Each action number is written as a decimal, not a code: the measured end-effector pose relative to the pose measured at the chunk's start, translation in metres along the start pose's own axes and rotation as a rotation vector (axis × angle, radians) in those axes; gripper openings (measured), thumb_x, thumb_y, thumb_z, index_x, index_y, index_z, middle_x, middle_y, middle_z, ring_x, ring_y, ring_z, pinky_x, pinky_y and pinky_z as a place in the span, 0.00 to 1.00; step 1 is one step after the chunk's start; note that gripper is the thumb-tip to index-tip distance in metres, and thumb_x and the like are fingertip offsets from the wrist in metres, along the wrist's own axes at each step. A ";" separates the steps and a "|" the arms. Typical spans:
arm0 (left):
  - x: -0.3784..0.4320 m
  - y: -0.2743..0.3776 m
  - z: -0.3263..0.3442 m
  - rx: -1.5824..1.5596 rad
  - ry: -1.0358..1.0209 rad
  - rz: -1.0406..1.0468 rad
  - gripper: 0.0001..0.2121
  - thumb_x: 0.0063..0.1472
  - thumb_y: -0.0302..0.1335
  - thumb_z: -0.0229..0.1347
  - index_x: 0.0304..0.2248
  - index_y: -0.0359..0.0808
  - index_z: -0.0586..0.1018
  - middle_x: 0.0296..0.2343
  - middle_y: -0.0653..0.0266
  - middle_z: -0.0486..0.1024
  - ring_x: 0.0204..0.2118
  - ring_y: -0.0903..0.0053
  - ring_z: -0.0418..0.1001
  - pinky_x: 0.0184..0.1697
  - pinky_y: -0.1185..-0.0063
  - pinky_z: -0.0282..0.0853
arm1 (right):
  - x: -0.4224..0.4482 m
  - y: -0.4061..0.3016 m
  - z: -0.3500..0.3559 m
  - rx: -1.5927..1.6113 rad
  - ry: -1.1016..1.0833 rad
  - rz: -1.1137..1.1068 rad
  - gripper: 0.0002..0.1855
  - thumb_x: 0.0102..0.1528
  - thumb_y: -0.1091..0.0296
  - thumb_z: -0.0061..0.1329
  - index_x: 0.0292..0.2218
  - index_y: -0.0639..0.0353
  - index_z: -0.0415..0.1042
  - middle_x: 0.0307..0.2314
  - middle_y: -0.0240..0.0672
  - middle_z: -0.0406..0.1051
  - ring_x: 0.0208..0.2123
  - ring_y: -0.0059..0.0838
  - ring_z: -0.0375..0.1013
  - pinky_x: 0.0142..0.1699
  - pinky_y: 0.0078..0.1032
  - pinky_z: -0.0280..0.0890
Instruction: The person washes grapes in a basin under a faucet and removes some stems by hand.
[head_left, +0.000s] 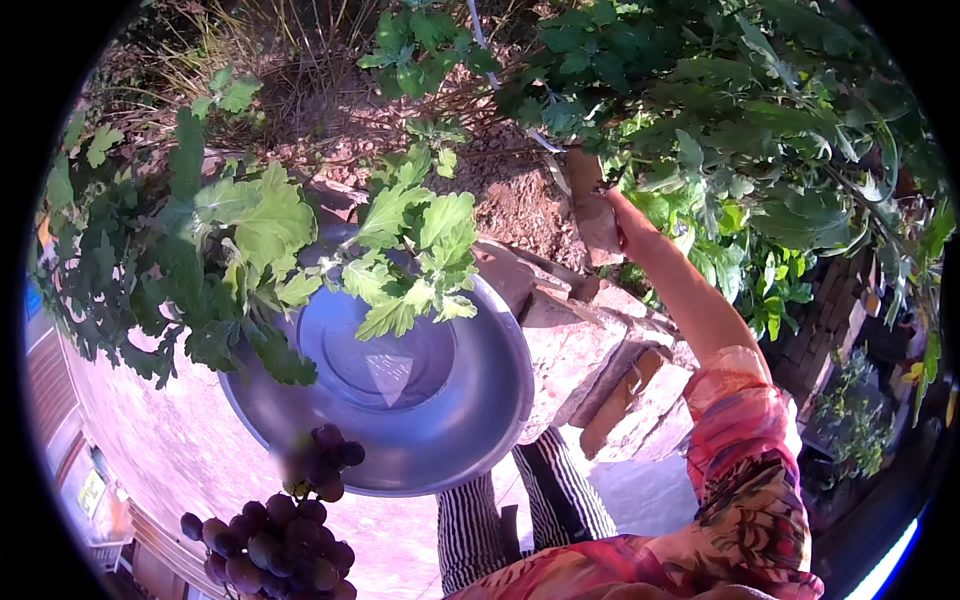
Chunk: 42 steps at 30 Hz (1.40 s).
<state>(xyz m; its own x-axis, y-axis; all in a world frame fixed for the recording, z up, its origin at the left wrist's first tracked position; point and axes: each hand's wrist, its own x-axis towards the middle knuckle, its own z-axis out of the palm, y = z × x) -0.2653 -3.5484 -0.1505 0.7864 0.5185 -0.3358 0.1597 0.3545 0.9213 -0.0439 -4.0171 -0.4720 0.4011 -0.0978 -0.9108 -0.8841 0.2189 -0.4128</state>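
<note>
My right hand (630, 225) grips the right edge of a long tan brick (589, 199), which stands tilted at the side of a patch of loose soil (517, 199). Some of the fingers are hidden behind the brick. My left hand is out of view. A wide, round metal basin (491, 382) is in front of my legs, with its far rim covered by leaves. A pale triangular patch, perhaps reflected light, shows on its bottom.
Stacked stone blocks and bricks (570, 352) form a low edge right of the basin. Leafy plants (255, 217) overhang it from the left, and denser foliage (750, 135) surrounds my forearm. Dark grapes (277, 544) hang close at lower left. A pale thin strip (480, 30) runs down to the brick.
</note>
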 end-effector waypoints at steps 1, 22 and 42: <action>-0.002 0.009 -0.001 -0.012 -0.006 0.005 0.24 0.53 0.28 0.45 0.49 0.28 0.56 0.46 0.55 0.60 0.50 0.70 0.56 0.53 0.71 0.48 | -0.054 -0.006 0.009 -0.054 -0.046 0.034 0.24 0.46 0.49 0.46 0.39 0.58 0.65 0.29 0.34 0.69 0.29 0.27 0.70 0.33 0.26 0.67; -0.069 0.116 0.002 0.058 -0.133 0.015 0.29 0.46 0.28 0.51 0.48 0.27 0.56 0.41 0.55 0.62 0.44 0.69 0.62 0.47 0.74 0.58 | -0.367 0.188 0.014 0.179 0.309 -0.090 0.49 0.36 0.56 0.58 0.54 0.55 0.45 0.36 0.45 0.65 0.37 0.30 0.66 0.41 0.25 0.62; -0.062 0.134 0.035 -0.107 -0.585 -0.151 0.17 0.51 0.24 0.45 0.42 0.29 0.63 0.33 0.61 0.65 0.22 0.81 0.61 0.27 0.87 0.57 | -0.335 0.201 0.037 -0.785 0.725 -0.441 0.38 0.38 0.65 0.52 0.50 0.59 0.50 0.45 0.49 0.50 0.47 0.49 0.52 0.51 0.37 0.51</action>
<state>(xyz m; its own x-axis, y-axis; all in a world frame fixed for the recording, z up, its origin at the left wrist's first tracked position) -0.2723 -3.5604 0.0006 0.9619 -0.0459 -0.2696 0.2577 0.4823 0.8372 -0.3471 -3.9041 -0.2499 0.7052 -0.6053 -0.3694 -0.7089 -0.6115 -0.3514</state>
